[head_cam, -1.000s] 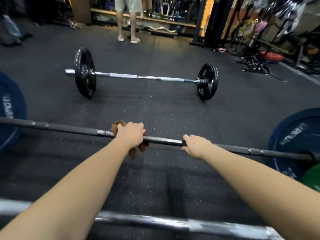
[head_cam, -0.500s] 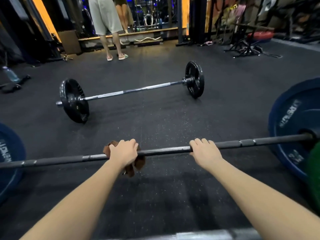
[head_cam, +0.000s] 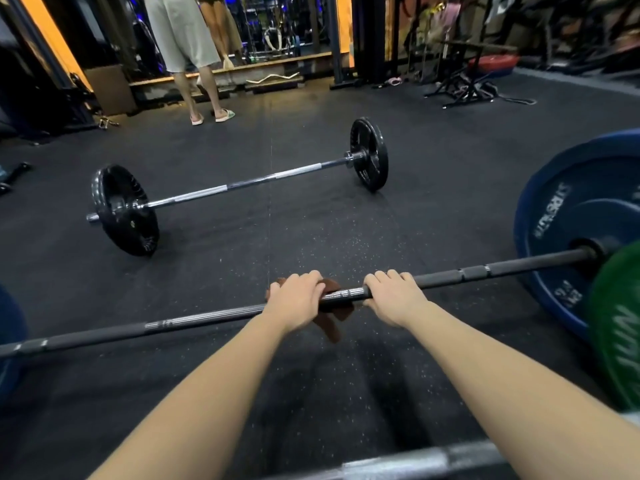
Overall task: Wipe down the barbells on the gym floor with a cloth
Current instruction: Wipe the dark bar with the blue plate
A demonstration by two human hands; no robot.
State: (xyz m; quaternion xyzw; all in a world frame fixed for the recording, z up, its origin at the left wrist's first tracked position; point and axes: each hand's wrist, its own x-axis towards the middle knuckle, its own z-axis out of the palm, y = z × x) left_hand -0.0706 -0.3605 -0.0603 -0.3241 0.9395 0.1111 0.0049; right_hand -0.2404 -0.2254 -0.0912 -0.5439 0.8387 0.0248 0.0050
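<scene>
**Mid-shaft wiping stroke, two-handed**

Shows the near barbell (head_cam: pixel 485 270) lying across the floor (head_cam: pixel 311 230) from left edge to right edge, loaded at its right end with a blue plate (head_cam: pixel 561 237) and a green plate (head_cam: pixel 620 323). Shows the left hand (head_cam: pixel 294 299) clamped over the shaft near its middle, fingers (head_cam: pixel 313 277) curled round bar and brown cloth (head_cam: pixel 332 323) together, loose folds of cloth hanging below toward the floor. Shows the right hand (head_cam: pixel 394 296) just beside it on bare shaft, fingers curled over the top and holding the bar alone, touching no cloth so far as can be told. Places a second barbell (head_cam: pixel 249 183) with black plates well apart, toward the middle of the floor, and a pale bar (head_cam: pixel 415 462) along the near edge. Includes a person (head_cam: pixel 183 36) standing by the far edge.

Judged as an early pass, with most of the work ahead. For a sound stroke: wrap the cloth fully round the shaft, not over the top only; squeeze hard enough to reach into the knurling; slide in long, overlapping runs toward each sleeve. Steady the bar against rolling with the right hand, then shift that hand aside to expose the patch beneath it. Gather the dangling folds clear of the speckled floor.
</scene>
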